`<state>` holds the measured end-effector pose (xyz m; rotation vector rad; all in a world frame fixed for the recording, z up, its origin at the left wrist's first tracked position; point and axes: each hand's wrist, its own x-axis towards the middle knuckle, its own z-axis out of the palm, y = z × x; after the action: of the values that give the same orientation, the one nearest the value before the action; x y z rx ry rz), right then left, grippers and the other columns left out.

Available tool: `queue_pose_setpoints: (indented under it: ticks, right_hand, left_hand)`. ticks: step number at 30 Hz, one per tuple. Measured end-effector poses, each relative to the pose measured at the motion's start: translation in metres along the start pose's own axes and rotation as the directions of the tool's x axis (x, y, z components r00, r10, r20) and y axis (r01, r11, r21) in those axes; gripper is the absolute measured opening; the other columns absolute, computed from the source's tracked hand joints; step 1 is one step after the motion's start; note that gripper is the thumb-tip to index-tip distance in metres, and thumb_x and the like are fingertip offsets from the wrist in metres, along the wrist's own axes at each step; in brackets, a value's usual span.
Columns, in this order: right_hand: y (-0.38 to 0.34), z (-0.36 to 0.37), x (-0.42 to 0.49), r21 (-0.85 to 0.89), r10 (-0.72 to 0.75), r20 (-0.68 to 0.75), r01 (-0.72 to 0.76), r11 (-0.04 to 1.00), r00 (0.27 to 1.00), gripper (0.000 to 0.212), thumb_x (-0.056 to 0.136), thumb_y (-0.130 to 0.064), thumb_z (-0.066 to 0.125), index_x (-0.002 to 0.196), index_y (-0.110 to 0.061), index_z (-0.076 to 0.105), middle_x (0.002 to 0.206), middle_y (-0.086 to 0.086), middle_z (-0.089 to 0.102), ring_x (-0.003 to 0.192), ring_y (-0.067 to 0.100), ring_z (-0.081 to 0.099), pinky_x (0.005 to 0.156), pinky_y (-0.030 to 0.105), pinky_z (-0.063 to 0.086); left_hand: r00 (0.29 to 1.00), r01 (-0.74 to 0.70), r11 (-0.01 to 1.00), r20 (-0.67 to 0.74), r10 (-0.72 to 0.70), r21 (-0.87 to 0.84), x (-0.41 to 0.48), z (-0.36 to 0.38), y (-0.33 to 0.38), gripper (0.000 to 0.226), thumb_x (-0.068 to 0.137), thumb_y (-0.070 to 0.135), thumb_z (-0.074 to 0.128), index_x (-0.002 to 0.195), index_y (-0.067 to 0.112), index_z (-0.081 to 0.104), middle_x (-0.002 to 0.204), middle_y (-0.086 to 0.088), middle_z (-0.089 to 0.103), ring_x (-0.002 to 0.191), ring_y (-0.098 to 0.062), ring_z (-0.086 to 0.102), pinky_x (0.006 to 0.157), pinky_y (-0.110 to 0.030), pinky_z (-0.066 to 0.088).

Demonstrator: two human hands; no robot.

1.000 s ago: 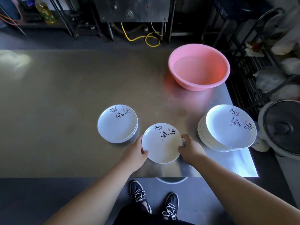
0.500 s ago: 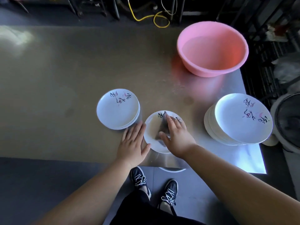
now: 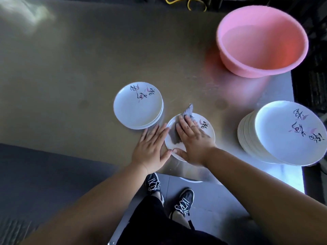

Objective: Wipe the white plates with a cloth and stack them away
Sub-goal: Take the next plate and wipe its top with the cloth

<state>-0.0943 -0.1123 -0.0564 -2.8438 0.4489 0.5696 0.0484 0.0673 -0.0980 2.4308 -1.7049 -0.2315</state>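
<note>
While the person stands with dark laced shoes (image 3: 184,202) just short of the worktop (image 3: 70,76) edge, both forearms reach out over it to the one plate (image 3: 209,134) lying alone near that edge. The left hand (image 3: 152,149) lies flat on the steel against the plate's left rim, its fingers (image 3: 155,133) straight and slightly spread, the thumb touching the near rim. The right hand (image 3: 193,144) presses a grey cloth (image 3: 174,137) flat onto the plate's face. Its fingers (image 3: 184,124) are straight and close together, with the thumb splayed out to the left across the near part of the plate. One corner of the cloth sticks out past the far rim.

The step in hand looks like the wipe itself. To do it well, the palm should bear down evenly and carry the cloth in circles right out to the rim. That should take in the right side by the painted characters, which the cloth does not cover now. The left hand is well placed as a stop, since a plate on smooth steel will likely slide under a sideways push.

Just beyond, to the left, sits a low stack (image 3: 138,106) of like plates, probably where this one goes. A taller stack (image 3: 290,133) waits well apart on the right. Farthest off, at the right back of the worktop, stands a pink basin (image 3: 261,41).
</note>
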Motion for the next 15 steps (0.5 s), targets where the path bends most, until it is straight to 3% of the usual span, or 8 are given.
queue_pose_setpoints:
  ticks: [3,7,8,10,12,14,15]
  right_hand:
    - [-0.012,0.010,-0.017,-0.049,-0.039,0.043,0.041,0.998,0.998,0.106,0.088,-0.086,0.009,0.167,-0.015,-0.002,0.172,0.014,-0.023,0.157,0.033,-0.026,0.130,0.050,-0.003]
    - [-0.011,0.029,-0.050,-0.151,-0.144,-0.034,0.138,0.979,0.989,0.098,0.092,-0.082,0.024,0.162,-0.014,0.037,0.171,0.021,0.017,0.159,0.040,0.008,0.125,0.053,0.016]
    - [-0.008,0.024,-0.047,-0.152,-0.121,-0.016,0.117,0.981,0.993,0.100,0.092,-0.082,0.021,0.163,-0.013,0.034,0.172,0.021,0.014,0.160,0.040,0.002,0.126,0.053,0.011]
    - [-0.003,0.009,-0.027,-0.108,0.016,0.030,-0.013,0.994,0.999,0.108,0.087,-0.084,0.003,0.167,-0.013,0.007,0.172,0.018,-0.013,0.157,0.034,-0.026,0.127,0.050,-0.009]
    - [-0.001,-0.005,-0.010,-0.086,0.156,0.051,-0.151,0.985,0.986,0.109,0.080,-0.084,-0.012,0.162,-0.012,-0.018,0.166,0.013,-0.037,0.150,0.029,-0.042,0.127,0.048,-0.017]
    - [-0.003,-0.006,-0.013,-0.020,0.157,0.065,-0.156,0.988,0.985,0.111,0.082,-0.086,-0.014,0.163,-0.011,-0.016,0.167,0.012,-0.036,0.152,0.029,-0.038,0.127,0.046,-0.014]
    - [-0.008,-0.003,-0.024,0.002,0.127,0.058,-0.127,0.992,0.990,0.113,0.084,-0.088,-0.011,0.165,-0.010,-0.005,0.171,0.015,-0.026,0.156,0.033,-0.027,0.127,0.047,-0.009]
  left_hand:
    - [1.000,-0.005,1.000,-0.018,0.005,-0.005,0.000,0.001,0.000,0.079,0.101,0.059,0.042,0.167,0.019,0.023,0.174,0.004,0.019,0.162,-0.019,0.014,0.129,-0.053,0.017]
    - [0.999,-0.015,1.000,-0.043,0.014,-0.012,0.000,0.002,0.001,0.076,0.102,0.056,0.043,0.166,0.019,0.026,0.174,0.004,0.020,0.162,-0.021,0.014,0.129,-0.054,0.017]
    - [0.999,-0.014,1.000,-0.036,0.014,-0.011,0.001,0.002,0.001,0.076,0.102,0.057,0.043,0.166,0.020,0.025,0.174,0.005,0.019,0.162,-0.021,0.013,0.129,-0.054,0.017]
    - [1.000,-0.010,1.000,-0.008,0.010,-0.006,0.001,0.001,0.000,0.078,0.101,0.059,0.042,0.167,0.022,0.023,0.175,0.006,0.017,0.162,-0.019,0.010,0.129,-0.053,0.016]
    - [1.000,-0.003,1.000,0.003,0.003,-0.007,0.000,0.001,-0.001,0.079,0.100,0.061,0.041,0.167,0.022,0.022,0.175,0.007,0.015,0.162,-0.019,0.009,0.129,-0.053,0.014]
    - [1.000,0.001,1.000,-0.011,-0.001,-0.019,0.000,0.002,-0.001,0.080,0.100,0.062,0.043,0.166,0.021,0.025,0.175,0.006,0.017,0.162,-0.020,0.011,0.130,-0.053,0.015]
    - [1.000,0.004,1.000,-0.018,-0.004,-0.018,0.001,0.002,-0.001,0.080,0.099,0.062,0.045,0.166,0.021,0.026,0.174,0.006,0.018,0.162,-0.020,0.012,0.129,-0.053,0.016]
